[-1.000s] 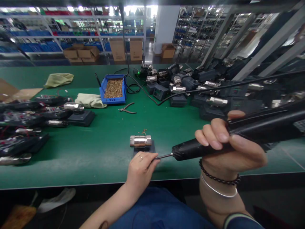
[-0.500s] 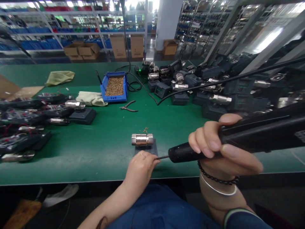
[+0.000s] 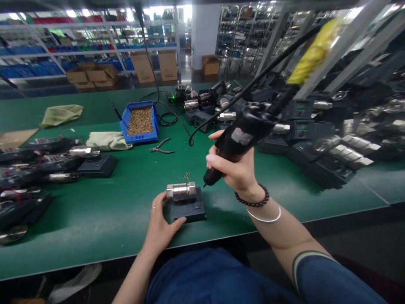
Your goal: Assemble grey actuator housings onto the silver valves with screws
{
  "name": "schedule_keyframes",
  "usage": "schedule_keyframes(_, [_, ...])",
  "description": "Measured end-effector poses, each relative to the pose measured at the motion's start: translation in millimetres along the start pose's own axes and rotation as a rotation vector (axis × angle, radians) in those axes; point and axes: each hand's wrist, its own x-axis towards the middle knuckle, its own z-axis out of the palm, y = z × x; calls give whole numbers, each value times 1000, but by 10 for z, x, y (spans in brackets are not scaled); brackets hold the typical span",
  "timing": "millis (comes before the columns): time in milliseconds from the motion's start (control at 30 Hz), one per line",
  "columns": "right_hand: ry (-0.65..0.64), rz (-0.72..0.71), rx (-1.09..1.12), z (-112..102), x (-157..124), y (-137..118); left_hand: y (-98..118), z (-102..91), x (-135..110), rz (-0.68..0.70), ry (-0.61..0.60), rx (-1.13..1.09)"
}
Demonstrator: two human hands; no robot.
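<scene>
A small black device with a silver metal cylinder [image 3: 181, 191] on its far end lies on the green bench near the front edge. My left hand [image 3: 161, 223] grips this black device [image 3: 188, 207] at its left side and near corner, thumb on the front edge. My right hand [image 3: 232, 166] is wrapped round a black electric screwdriver [image 3: 243, 137], held tilted with its tip pointing down just right of the cylinder. The tool's cable [image 3: 253, 84] runs up and away. A few tiny brass screws [image 3: 186, 175] lie just beyond the device.
A blue bin of brass screws [image 3: 139, 121], pliers [image 3: 161, 147] and a pale cloth [image 3: 106, 140] sit behind. More black devices are stacked at left [image 3: 47, 164] and piled at right [image 3: 316, 135]. The green bench [image 3: 95, 219] ends close to my lap.
My right hand swung the screwdriver from lying level near the front edge up to a steep tilt above the device. My left hand moved from the tool's tip to gripping the device.
</scene>
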Motion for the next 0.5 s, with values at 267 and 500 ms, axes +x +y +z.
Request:
schedule_keyframes(267, [7,113,-6,108,55,154,-128,114,88,-28,-317,-132])
schedule_keyframes(500, [-40,230,-82,169,128,298,-120,105,83,-50,-317,-105])
